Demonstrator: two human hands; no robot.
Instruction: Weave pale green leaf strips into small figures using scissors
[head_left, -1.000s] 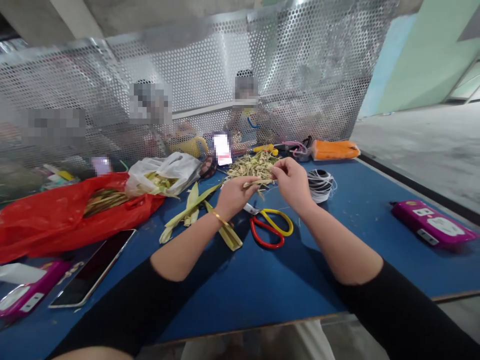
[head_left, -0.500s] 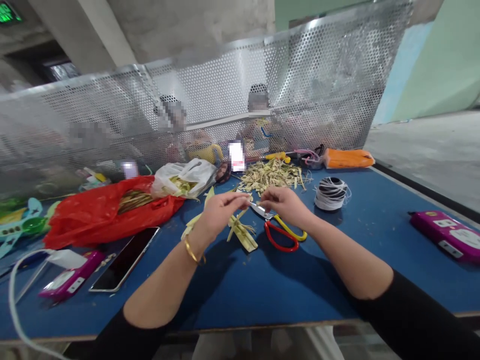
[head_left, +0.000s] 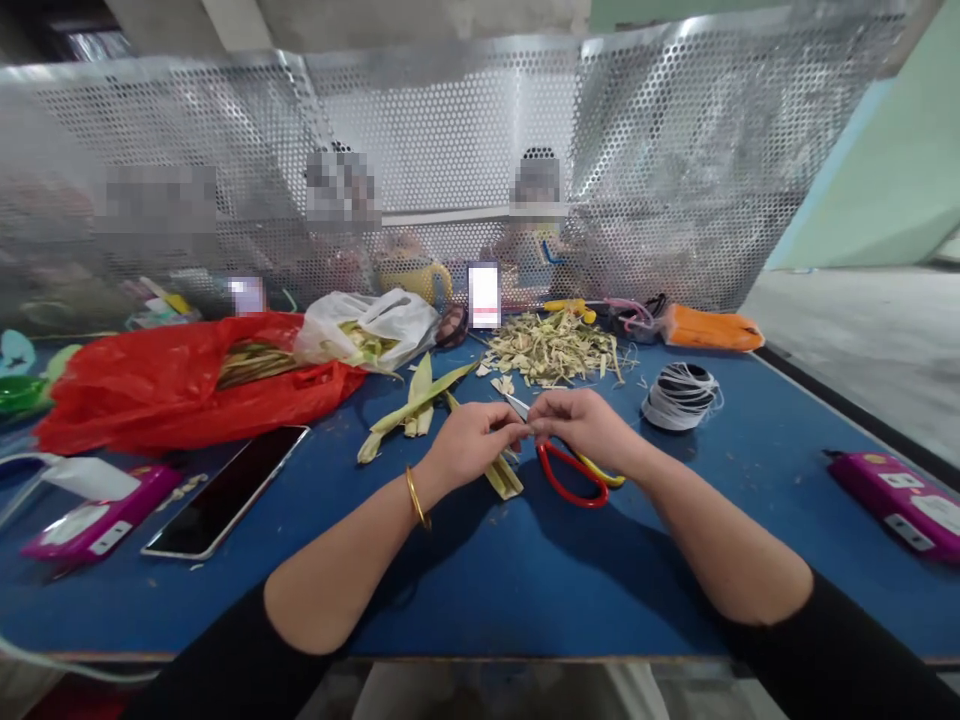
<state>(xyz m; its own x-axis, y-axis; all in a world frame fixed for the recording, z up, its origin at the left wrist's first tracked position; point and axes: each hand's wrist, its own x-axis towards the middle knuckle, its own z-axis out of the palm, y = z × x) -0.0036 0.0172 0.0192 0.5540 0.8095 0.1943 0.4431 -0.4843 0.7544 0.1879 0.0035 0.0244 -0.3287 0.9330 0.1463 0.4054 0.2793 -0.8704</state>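
Note:
My left hand (head_left: 480, 440) and my right hand (head_left: 574, 420) meet over the middle of the table, fingertips pinched together. What lies between the fingertips is too small to make out. Below my right hand is a pair of scissors (head_left: 574, 478) with a red and a yellow handle; its blades point away and are partly covered by the hand. Beneath my left hand lie pale green leaf strips (head_left: 504, 480), partly hidden. More long leaf strips (head_left: 420, 398) cross each other just beyond, to the left.
Behind the hands is a heap of cut leaf scraps (head_left: 555, 345). A spool of white cord (head_left: 681, 396) stands to the right, near a purple device (head_left: 896, 500). At left lie a red plastic bag (head_left: 172, 375), a phone (head_left: 229, 490) and a purple power strip (head_left: 101, 515). A perforated metal screen (head_left: 465, 130) closes the back.
My hands have come closer together, so the fingertips now touch. The head view has shifted, and more of the crossed leaf strips shows beyond my left hand.

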